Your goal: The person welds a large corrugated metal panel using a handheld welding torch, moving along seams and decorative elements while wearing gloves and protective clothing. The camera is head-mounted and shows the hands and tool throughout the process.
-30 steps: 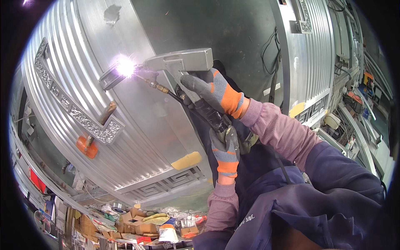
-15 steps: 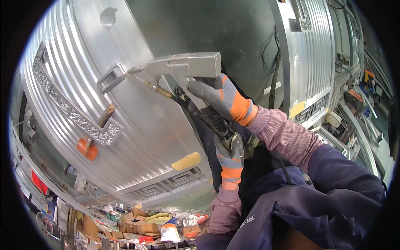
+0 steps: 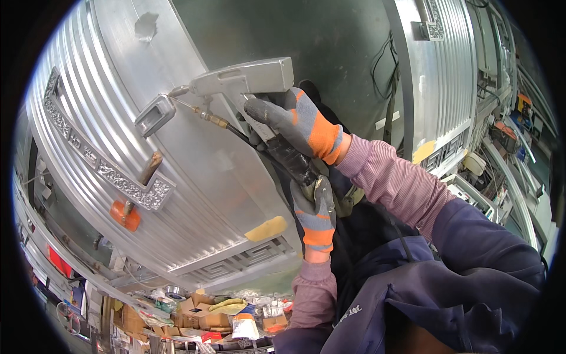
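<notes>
My right hand (image 3: pixel 303 127), in a grey and orange glove, wraps around the grip of a silver welding gun (image 3: pixel 242 78). Below it, my left hand (image 3: pixel 315 215), gloved alike, is closed around the black-wrapped lower end of the gun's handle. The gun's narrow nozzle and a thin wire from a brass-fitted tube (image 3: pixel 213 118) meet at the right end of a silver oblong loop-shaped metal piece (image 3: pixel 155 116). That piece sits on the flat strip of a ribbed silver door panel (image 3: pixel 194 194). Whether the tip touches it, I cannot tell.
An ornate silver pull handle (image 3: pixel 88 154) lies on the panel, beside a brown stick and an orange clamp-like piece (image 3: pixel 125 216). Another ribbed panel (image 3: pixel 445 88) stands at right, near a black cable (image 3: pixel 386 68). Cardboard boxes (image 3: pixel 200 312) and clutter fill the bottom left.
Both hands and the welding gun have shifted left and slightly up. The nozzle has moved with them, remaining by the loop-shaped piece. Both hands keep their hold.
</notes>
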{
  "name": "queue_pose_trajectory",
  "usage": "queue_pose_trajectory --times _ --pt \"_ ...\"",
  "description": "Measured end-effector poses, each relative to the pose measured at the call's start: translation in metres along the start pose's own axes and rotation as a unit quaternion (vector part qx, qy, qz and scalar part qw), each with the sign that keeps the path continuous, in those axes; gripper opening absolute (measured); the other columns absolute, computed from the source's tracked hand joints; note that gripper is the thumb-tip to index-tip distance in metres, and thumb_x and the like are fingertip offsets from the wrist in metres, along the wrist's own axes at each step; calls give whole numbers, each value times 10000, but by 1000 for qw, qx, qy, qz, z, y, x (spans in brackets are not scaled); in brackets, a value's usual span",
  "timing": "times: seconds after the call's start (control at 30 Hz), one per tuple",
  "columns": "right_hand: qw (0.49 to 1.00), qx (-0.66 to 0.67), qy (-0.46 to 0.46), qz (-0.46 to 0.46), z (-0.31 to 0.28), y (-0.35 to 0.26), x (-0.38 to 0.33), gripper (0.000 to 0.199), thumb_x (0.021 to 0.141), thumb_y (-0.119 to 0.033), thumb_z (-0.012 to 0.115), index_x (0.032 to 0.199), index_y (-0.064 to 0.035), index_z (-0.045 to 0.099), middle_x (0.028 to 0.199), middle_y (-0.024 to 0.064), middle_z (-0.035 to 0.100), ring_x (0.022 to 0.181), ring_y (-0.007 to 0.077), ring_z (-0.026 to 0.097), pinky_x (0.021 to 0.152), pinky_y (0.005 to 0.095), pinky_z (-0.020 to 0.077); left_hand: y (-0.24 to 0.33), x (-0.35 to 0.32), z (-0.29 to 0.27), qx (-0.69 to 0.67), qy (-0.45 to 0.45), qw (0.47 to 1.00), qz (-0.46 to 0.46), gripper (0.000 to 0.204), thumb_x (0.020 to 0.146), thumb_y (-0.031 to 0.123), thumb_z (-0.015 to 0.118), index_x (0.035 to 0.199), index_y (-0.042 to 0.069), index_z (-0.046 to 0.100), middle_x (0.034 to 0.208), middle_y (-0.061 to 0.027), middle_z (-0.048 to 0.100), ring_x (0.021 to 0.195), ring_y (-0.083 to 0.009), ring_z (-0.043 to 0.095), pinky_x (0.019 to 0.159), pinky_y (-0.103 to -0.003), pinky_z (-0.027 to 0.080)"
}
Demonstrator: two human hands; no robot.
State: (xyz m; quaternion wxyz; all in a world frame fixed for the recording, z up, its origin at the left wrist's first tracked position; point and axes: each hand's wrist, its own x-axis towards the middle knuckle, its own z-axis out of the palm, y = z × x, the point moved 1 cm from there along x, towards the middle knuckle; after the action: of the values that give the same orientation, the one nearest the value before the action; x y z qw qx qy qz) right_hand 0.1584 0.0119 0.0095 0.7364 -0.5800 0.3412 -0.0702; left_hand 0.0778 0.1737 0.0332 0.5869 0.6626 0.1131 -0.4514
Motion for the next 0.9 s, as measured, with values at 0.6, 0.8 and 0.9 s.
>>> queue_pose_trajectory --times 0.6,0.8,0.9 --pt "998 50 -10 32 6 5 6 247 958 -228 520 907 -11 625 702 34 602 589 98 571 547 261 482 2 2 -2 -1 -2 1000 13 458 920 211 614 1285 1 433 999 -39 579 812 -90 561 678 -222 475" --pt "998 56 -15 25 6 6 6 245 958 -226 519 912 -10 625 700 33 600 596 99 571 548 259 480 0 3 -2 -10 -6 1000 12 450 923 206 609 1281 -2 433 1005 -39 572 800 -95 559 683 -223 477" --pt "997 65 -14 28 6 3 5 237 956 -223 523 932 -10 624 708 34 605 601 100 575 550 259 481 -2 3 -2 -12 -8 1000 16 448 925 202 603 1282 -5 427 1004 -39 572 789 -97 560 684 -225 481"
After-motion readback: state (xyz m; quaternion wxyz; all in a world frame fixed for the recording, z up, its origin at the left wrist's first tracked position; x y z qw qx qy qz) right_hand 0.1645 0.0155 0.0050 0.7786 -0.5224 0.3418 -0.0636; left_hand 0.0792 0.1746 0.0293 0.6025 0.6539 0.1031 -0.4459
